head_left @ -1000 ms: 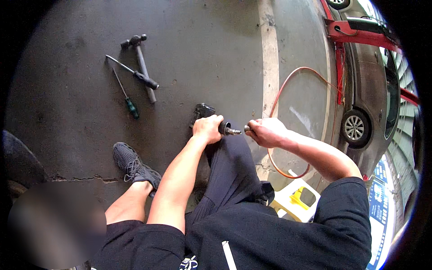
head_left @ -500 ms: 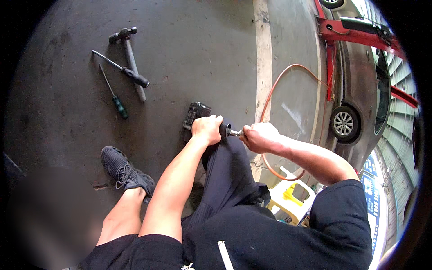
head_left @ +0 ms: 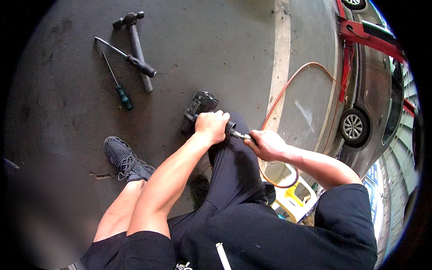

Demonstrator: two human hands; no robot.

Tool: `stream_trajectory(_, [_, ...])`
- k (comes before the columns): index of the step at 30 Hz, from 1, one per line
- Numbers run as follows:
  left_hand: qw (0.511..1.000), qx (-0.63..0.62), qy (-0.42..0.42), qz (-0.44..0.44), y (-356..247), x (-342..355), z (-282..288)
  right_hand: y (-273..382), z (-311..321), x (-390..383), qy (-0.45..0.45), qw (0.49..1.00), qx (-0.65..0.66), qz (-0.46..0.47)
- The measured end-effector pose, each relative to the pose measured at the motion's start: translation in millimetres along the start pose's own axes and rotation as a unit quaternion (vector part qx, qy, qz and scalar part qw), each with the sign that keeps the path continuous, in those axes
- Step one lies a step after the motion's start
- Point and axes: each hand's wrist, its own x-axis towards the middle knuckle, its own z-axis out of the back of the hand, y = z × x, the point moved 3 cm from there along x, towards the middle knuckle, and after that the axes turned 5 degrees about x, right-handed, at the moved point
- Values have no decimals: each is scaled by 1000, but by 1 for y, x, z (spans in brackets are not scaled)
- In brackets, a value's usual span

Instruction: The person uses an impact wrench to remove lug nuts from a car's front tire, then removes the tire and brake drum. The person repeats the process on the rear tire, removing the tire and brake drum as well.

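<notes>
Where the left hand is: the left hand [head_left: 211,126] is wrapped round the handle of a black power tool [head_left: 202,104], fingers curled in.
Power tool: held over the person's bent knee in dark trousers [head_left: 229,157], its bulky body pointing away and its handle end toward the right hand [head_left: 267,145].
Right hand: fingers pinched together at the outer end of a metal fitting [head_left: 238,134].
Metal fitting: seated in the open round end of the handle, bridging the space between the hands; the grip hides how its far end joins.
Orange hose [head_left: 280,96]: looping behind the right wrist and past the stool [head_left: 292,200], its upper run reaching toward a red lift [head_left: 369,39].
Stool: yellow and white plastic, with openings; small items beside it are too small to tell.
Floor [head_left: 202,45]: a hammer [head_left: 138,51] with a black-handled screwdriver [head_left: 143,67] crossing its shaft; just beside, a green-handled screwdriver [head_left: 123,96].
Right edge: a brown car [head_left: 371,90] near the lift.
Lower left: a dark laced shoe [head_left: 123,155] on the floor.
</notes>
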Motion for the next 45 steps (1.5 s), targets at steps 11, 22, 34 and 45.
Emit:
stream_trajectory(11, [995,-76,-50,39,-11,-5,-29,-3,7,5,45,997,-45,-47])
stream_trajectory(22, [997,-20,-23,70,-6,-3,-16,-7,22,39,193,978,85,-9])
stream_trajectory(34, [912,29,-176,369,80,-197,126,89,-83,165,430,814,342,-188])
stream_trajectory(45, [547,-664,-359,361,-29,-354,120,148,-16,-69,216,877,381,196])
